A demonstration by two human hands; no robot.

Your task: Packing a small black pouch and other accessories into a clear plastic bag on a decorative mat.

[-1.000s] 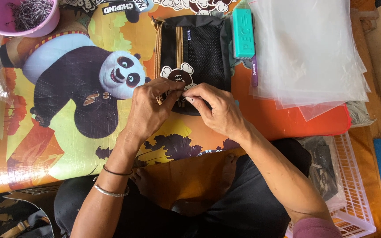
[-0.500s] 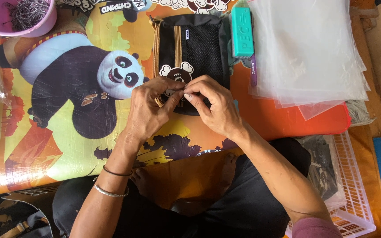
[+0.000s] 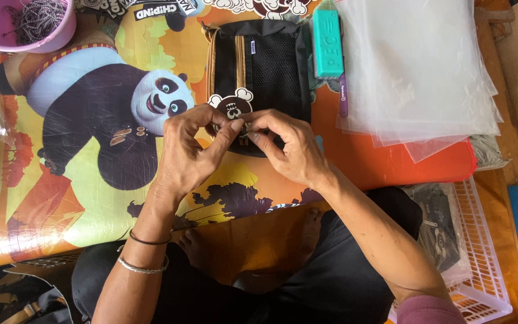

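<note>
Two hands: both meet at the middle of the low table (image 3: pixel 391 165), over the lower edge of a black pouch (image 3: pixel 265 66).
Left hand: left hand (image 3: pixel 190 153) is closed in a pinch, thumb and forefinger pressed together on something small at the pouch's bottom edge; two bangles sit on its wrist at 6 o'clock of it.
Right hand: right hand (image 3: pixel 289 147) is likewise pinched shut, its fingertips touching those of the left; what exactly lies between them is too small to tell.
Charm: a brown-and-white bear-shaped tag (image 3: pixel 232 107) lies on the pouch at 12 o'clock of the fingertips, just touching them.
Pouch: flat on the table, mesh front up, tan straps along its left side, at 12 o'clock of the hands.
Done so far: the tag lies on the pouch and both hands are at it; I judge the fastening under way, not finished, since both pinches are on it.
Left to do: by my judgement, closing the fastening and letting go; the pouch is not yet in a bag.
Clear bags: a stack of clear plastic sleeves (image 3: pixel 421 66) at 2 o'clock of the hands, apart from them.
Teal block: a teal bar (image 3: pixel 327 42) between pouch and sleeves.
Pink tub: a pink tub of metal chains (image 3: pixel 28 24) at 10 o'clock, well apart.
White basket: a white basket (image 3: pixel 481 258) at 4 o'clock holds a bagged dark item.
</note>
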